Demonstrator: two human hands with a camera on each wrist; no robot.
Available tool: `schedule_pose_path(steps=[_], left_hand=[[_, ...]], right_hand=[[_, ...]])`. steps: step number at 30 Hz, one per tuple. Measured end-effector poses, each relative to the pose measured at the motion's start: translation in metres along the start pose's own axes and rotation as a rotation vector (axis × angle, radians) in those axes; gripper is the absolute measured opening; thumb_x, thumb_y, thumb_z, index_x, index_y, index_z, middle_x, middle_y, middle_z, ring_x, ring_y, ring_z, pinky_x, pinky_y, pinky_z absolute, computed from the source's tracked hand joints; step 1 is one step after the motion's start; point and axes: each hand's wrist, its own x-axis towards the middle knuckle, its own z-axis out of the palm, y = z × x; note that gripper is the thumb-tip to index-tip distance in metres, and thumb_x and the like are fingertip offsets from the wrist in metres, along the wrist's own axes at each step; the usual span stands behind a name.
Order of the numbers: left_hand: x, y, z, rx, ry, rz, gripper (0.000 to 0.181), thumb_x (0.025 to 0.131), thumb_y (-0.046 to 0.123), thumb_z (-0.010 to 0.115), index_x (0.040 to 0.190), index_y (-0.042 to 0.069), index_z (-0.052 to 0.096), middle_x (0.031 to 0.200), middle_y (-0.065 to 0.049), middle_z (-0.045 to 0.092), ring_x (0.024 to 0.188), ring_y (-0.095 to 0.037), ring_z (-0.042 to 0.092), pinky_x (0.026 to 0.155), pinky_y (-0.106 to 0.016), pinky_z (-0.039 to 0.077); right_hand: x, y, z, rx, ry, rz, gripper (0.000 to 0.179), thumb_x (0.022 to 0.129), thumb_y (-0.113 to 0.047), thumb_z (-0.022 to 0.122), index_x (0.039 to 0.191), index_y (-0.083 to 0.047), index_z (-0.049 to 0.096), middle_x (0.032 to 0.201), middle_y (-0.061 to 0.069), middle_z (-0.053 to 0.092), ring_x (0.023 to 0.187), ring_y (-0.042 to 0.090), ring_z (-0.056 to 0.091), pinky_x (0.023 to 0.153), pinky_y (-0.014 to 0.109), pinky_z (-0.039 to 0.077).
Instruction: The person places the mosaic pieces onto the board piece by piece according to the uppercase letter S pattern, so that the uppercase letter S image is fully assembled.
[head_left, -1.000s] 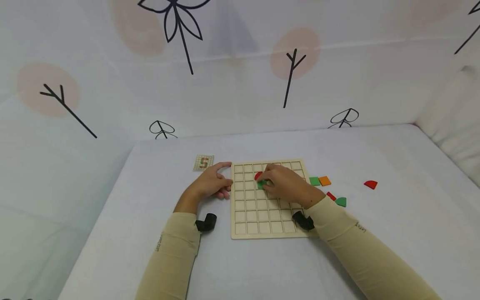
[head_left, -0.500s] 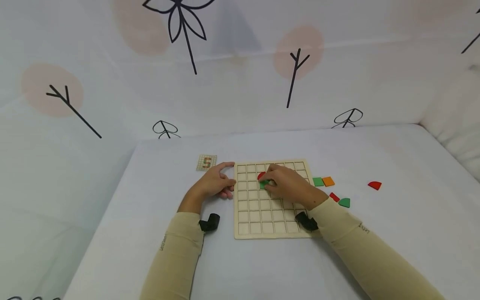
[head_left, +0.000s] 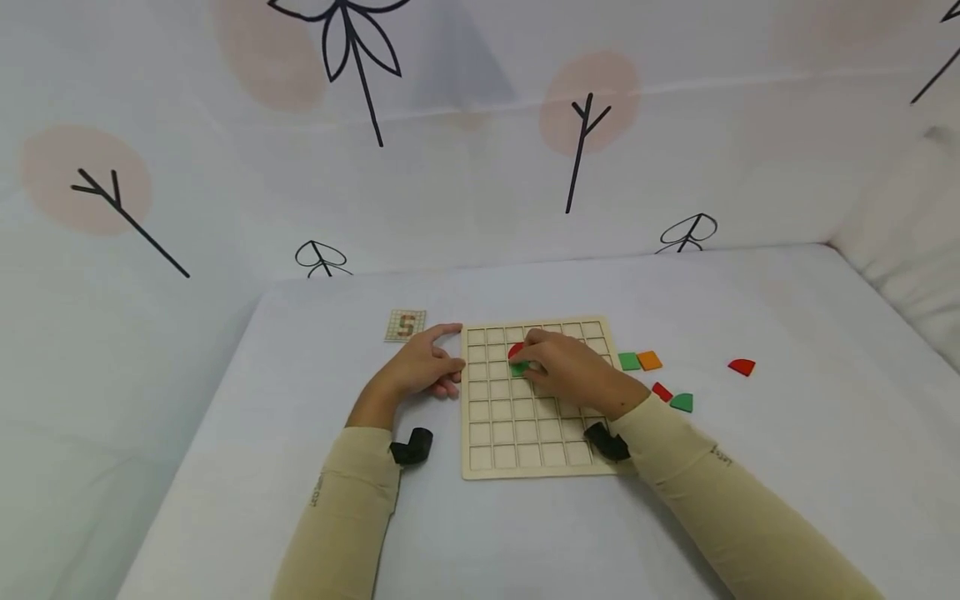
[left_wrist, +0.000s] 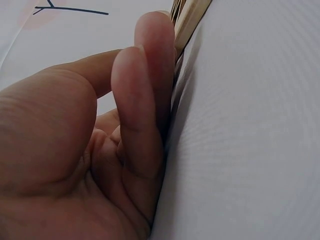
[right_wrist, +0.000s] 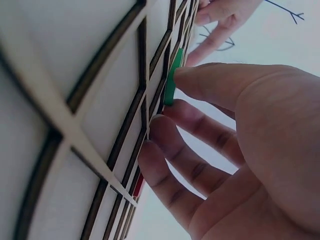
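My right hand point(head_left: 570, 367) is over the upper middle of a wooden grid board point(head_left: 504, 457), pinching a green square tile point(head_left: 519, 369) between thumb and forefinger. In the right wrist view the thumb is on the flat green tile point(right_wrist: 173, 77), which lies close against the grid. Just behind it on the board sits a red rounded piece point(head_left: 516, 351), partly covered by the fingers. My left hand point(head_left: 412, 365) rests at the board's left edge, its forefinger reaching to the top corner and its thumb lower on the side. Nothing is in the left palm.
A small pattern card point(head_left: 406, 325) lies beyond the left hand. Right of the board are a green square point(head_left: 629, 362), an orange square point(head_left: 649, 361), a small red piece point(head_left: 662, 392) and a green rounded piece point(head_left: 682, 402). Farther right lies a red quarter-circle point(head_left: 742, 367).
The head view shifts slightly right and back. Both hands keep nearly the same place on the board, with the right still at the green tile.
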Motion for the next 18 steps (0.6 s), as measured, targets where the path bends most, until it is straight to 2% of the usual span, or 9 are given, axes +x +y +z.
schedule_pose_path(steps=[7,18], left_hand=[[0.0006,0.0007,-0.0009,0.002,-0.003,0.011,0.069,0.096,0.011,0.064,0.155,0.027,0.032,0.081,-0.009,0.068,0.055,-0.013,0.066,0.052,-0.024,0.055],[0.0003,0.0013,-0.0015,-0.005,-0.004,-0.005,0.069,0.096,0.01,0.064,0.155,0.026,0.033,0.081,-0.009,0.068,0.055,-0.013,0.066,0.052,-0.024,0.056]], right_hand=[[0.0004,0.0002,-0.0021,-0.03,0.013,-0.007,0.026,0.092,-0.007,0.07,0.118,-0.009,0.075,0.108,0.005,0.063,0.083,0.015,0.057,0.075,0.029,0.052],[0.0014,-0.0027,-0.0017,-0.016,-0.003,0.029,0.026,0.092,-0.01,0.072,0.117,-0.008,0.074,0.113,0.005,0.066,0.091,0.017,0.063,0.083,0.033,0.056]])
